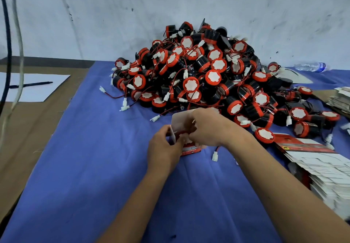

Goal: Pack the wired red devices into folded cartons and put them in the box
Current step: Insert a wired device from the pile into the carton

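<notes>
A big pile of red-and-black wired devices [204,72] lies on the blue cloth [94,167] against the back wall. In front of it stands a small red-and-white carton [180,123] with its white top flap raised. My left hand [164,146] grips the carton's left side. My right hand [210,127] reaches into the carton's open top, fingers curled on a red device that is mostly hidden inside. The device's wire with a white connector [215,155] hangs out below my right wrist.
A fanned stack of flat cartons [318,167] lies at the right edge, with more stacked cards [341,98] behind. A water bottle [310,66] lies at the back right. A white sheet [28,87] with a pen [30,84] sits at left. Cables [7,53] hang at far left.
</notes>
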Demonstrator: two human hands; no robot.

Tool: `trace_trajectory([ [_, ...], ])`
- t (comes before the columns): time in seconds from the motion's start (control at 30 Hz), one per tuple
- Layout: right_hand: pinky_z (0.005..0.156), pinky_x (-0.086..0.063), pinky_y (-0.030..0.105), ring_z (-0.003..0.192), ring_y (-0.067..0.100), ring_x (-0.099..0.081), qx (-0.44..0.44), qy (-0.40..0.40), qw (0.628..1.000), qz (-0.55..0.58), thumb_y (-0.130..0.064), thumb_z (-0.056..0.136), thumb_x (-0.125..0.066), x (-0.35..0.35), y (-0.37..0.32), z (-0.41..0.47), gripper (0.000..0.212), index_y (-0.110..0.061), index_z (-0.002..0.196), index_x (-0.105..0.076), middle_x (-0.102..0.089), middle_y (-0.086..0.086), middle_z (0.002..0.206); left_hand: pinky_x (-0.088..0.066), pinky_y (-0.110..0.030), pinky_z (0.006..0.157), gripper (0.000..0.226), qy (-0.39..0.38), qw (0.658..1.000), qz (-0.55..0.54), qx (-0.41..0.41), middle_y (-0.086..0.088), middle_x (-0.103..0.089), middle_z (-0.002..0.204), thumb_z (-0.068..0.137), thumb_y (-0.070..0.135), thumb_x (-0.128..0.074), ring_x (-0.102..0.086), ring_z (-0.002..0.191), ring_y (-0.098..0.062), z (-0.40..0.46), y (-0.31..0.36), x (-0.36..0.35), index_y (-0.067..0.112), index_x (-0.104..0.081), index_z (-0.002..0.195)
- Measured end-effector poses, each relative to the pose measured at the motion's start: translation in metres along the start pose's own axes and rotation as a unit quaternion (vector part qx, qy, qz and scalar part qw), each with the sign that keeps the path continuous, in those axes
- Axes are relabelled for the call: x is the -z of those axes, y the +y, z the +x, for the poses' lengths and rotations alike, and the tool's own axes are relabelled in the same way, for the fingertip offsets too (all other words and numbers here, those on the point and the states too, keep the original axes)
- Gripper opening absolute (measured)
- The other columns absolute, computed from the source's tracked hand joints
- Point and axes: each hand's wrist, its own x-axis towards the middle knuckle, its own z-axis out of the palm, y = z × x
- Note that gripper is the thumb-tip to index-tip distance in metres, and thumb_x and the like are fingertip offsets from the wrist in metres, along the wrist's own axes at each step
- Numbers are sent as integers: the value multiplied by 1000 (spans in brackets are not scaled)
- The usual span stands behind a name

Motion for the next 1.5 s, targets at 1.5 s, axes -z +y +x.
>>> trace_trajectory([
  [1.5,75,-55,23,87,8,-67,46,182,974,127,-7,89,-71,-51,4,3,14,-17,88,-82,-74,-5,93,-58,-25,59,21,-48,996,-69,-1,2,-73,87,92,6,-67,-72,76,-17,4,-3,1,26,-65,98],
])
